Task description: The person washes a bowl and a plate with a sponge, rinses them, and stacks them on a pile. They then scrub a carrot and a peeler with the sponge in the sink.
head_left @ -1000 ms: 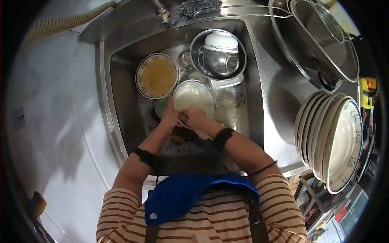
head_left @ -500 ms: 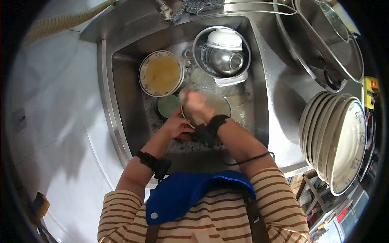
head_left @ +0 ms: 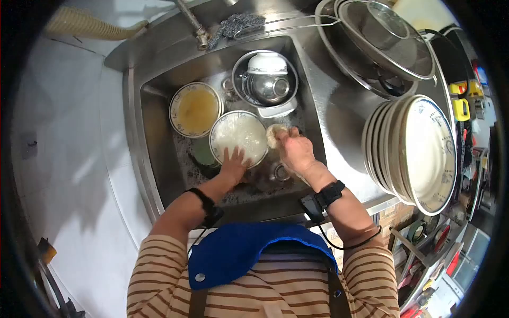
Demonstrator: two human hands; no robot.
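Observation:
My left hand (head_left: 233, 165) lies with spread fingers on the near part of a white patterned plate (head_left: 241, 132), which is wet inside. Just right of that plate, my right hand (head_left: 298, 153) is closed around a pale, cream-coloured scrubbing sponge (head_left: 274, 137). Beyond the plate on the left is another patterned dish (head_left: 196, 110) holding yellowish liquid. A green dish (head_left: 204, 151) shows partly beneath the two. Close to my right wrist, a shiny round metal item (head_left: 281, 171) rests in the sink, partly hidden.
The steel sink (head_left: 152, 164) also holds a metal bowl (head_left: 239, 69) with a white bowl (head_left: 268, 63) and a smaller metal bowl inside. Several stacked plates (head_left: 429, 153) lean on the right counter, below large strainers (head_left: 382, 37). A tap (head_left: 201, 38) and grey scouring mesh (head_left: 233, 27) sit at the back.
My right hand has moved from over the plate to its right side with the sponge. My left hand has shifted from the plate's edge onto its surface. The camera view has shifted.

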